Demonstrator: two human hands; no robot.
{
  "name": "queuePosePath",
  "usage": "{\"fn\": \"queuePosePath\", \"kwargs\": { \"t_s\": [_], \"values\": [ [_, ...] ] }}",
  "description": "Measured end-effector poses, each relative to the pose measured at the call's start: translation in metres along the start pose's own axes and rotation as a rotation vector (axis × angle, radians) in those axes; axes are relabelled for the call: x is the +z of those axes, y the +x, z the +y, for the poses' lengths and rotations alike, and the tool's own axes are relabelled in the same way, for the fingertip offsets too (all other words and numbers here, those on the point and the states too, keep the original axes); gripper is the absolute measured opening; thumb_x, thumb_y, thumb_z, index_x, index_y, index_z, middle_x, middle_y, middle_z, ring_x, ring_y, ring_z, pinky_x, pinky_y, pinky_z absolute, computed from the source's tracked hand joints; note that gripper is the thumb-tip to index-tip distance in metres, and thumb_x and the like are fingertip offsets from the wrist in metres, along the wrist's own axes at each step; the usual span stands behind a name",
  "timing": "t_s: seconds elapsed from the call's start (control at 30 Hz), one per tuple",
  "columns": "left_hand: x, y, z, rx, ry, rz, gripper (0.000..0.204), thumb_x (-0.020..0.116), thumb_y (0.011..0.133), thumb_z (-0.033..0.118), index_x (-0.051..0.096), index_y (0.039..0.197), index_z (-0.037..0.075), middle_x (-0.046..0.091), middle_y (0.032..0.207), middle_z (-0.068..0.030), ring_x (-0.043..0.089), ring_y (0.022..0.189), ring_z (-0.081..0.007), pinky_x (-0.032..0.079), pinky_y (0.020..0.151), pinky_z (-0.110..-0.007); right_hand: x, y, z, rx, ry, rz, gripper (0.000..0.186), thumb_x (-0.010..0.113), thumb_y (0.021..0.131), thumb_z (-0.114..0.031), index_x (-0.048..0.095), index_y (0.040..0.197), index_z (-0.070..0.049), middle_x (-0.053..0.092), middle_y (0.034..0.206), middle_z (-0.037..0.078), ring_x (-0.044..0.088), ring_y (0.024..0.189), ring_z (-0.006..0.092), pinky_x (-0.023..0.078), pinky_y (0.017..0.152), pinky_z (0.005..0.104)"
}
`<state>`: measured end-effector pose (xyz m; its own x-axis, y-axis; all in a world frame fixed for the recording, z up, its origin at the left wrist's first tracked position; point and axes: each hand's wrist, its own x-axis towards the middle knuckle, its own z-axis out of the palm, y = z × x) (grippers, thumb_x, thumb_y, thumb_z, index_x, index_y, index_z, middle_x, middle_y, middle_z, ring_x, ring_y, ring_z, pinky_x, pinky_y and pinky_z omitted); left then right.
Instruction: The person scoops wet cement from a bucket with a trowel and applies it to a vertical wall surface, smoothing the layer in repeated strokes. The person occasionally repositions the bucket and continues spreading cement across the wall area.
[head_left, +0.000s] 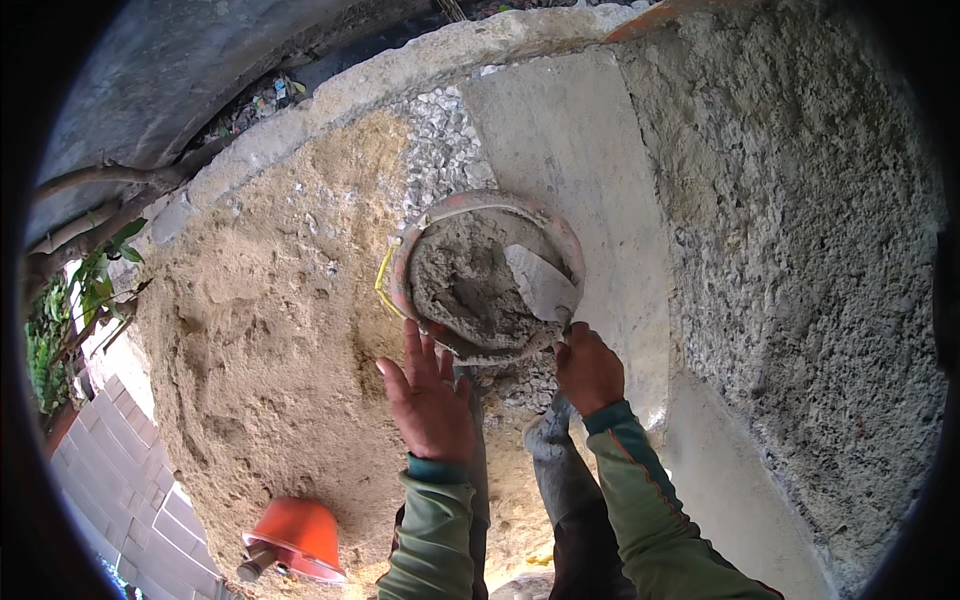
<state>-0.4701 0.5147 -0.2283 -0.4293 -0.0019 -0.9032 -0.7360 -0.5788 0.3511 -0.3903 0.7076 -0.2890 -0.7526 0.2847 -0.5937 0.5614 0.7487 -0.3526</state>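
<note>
A round bucket [400, 290] with a mortar-smeared rim stands in front of me. Grey wet mortar [465, 270] fills much of it, with a hollow near the middle. My right hand [590, 370] is wrapped round the handle of a trowel [540, 283], whose pointed blade lies over the mortar at the bucket's right side. At the near left rim, my left hand [430, 400] has its fingers spread, with the fingertips at or touching the bucket. A yellow strip [384, 280] hangs on the bucket's left side.
An orange tub [300, 535] lies tipped at the lower left, a wooden handle by it. Sandy soil [250, 350] spreads left; a smooth concrete strip [570, 130] and rough concrete [800, 250] lie right. Gravel [443, 140] is beyond the bucket. A low concrete edge [380, 75] curves behind.
</note>
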Motion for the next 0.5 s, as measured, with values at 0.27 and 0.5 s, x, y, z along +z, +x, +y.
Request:
{"fn": "queuePosePath", "kwargs": {
  "t_s": [0.27,0.5],
  "values": [
    [-0.01,-0.005,0.002,0.01,0.036,-0.061,0.095,0.025,0.089,0.085,0.02,0.161,0.024,0.007,0.169,-0.0143,-0.001,0.155,-0.0342,-0.009,0.119,-0.055,0.047,0.021,0.017,-0.152,0.354,-0.37,0.041,0.065,0.088,-0.04,0.063,0.108,-0.003,0.07,0.086,0.018,0.068,0.088,0.0387,0.052,0.077,0.0472],
    [-0.014,-0.008,-0.003,0.062,0.044,-0.039,0.096,0.025,0.089,0.085,0.031,0.159,0.019,0.011,0.168,-0.0168,-0.002,0.155,-0.0338,-0.008,0.12,-0.052,0.025,0.026,0.039,-0.157,0.093,-0.323,0.053,0.072,0.085,-0.041,0.063,0.119,-0.001,0.067,0.08,0.018,0.068,0.079,0.0351,0.052,0.068,0.0444]
  ]
}}
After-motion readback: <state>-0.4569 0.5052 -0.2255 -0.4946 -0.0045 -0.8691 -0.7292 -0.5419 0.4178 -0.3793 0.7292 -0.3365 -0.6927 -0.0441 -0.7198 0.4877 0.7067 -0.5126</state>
